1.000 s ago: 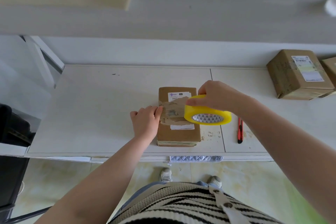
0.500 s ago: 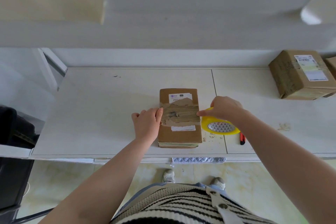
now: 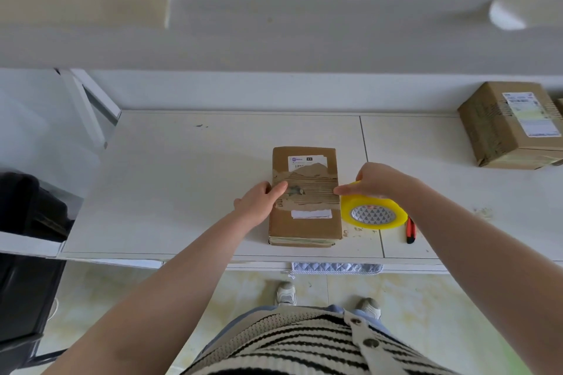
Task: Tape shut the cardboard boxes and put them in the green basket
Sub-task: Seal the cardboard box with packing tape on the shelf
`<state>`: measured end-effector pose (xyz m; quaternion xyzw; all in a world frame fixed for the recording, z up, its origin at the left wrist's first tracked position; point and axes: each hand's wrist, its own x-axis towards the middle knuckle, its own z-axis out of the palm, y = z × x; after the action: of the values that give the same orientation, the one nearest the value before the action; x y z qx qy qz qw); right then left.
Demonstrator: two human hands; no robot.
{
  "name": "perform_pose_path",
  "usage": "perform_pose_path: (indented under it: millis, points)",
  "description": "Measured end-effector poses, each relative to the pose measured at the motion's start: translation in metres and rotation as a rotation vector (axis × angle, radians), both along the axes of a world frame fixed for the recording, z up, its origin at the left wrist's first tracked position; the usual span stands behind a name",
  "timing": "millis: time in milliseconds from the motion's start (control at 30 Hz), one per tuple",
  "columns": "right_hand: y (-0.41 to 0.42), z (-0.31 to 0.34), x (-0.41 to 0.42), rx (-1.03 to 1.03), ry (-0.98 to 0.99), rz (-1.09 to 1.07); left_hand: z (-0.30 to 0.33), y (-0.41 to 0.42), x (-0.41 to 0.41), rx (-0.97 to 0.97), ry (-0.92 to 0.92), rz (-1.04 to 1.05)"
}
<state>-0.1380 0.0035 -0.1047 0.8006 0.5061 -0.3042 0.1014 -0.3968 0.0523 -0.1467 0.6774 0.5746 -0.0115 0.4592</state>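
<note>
A flat cardboard box (image 3: 305, 222) lies near the front edge of the white table (image 3: 182, 186), with torn labels and a band of tape across its middle. My left hand (image 3: 259, 201) rests against the box's left side, its thumb lying on the taped band. My right hand (image 3: 377, 181) grips a yellow tape roll (image 3: 373, 212) just off the box's right edge, a fingertip touching the box's right rim. The green basket is out of view.
A second cardboard box (image 3: 511, 128) with a shipping label stands at the table's back right, another box partly cut off beside it. A red utility knife (image 3: 410, 231) lies right of the tape roll. A black object (image 3: 27, 213) sits at the left.
My right hand has carried the tape roll from above the box's middle to its right edge and down to the table. My left thumb has slid onto the taped band.
</note>
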Motion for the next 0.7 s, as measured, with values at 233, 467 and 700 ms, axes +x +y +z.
perform_pose_path:
  millis: [233,467,700]
  points:
    - [-0.001,-0.004,0.000,0.002,0.018,-0.009,0.010,-0.010,-0.025,0.169,-0.157,0.117]
    - [0.001,-0.004,0.001,-0.006,-0.019,0.016,0.019,-0.013,0.066,0.764,0.303,-0.377]
    - [0.000,-0.002,-0.004,0.019,-0.039,0.042,0.002,-0.007,0.066,0.789,0.395,-0.448]
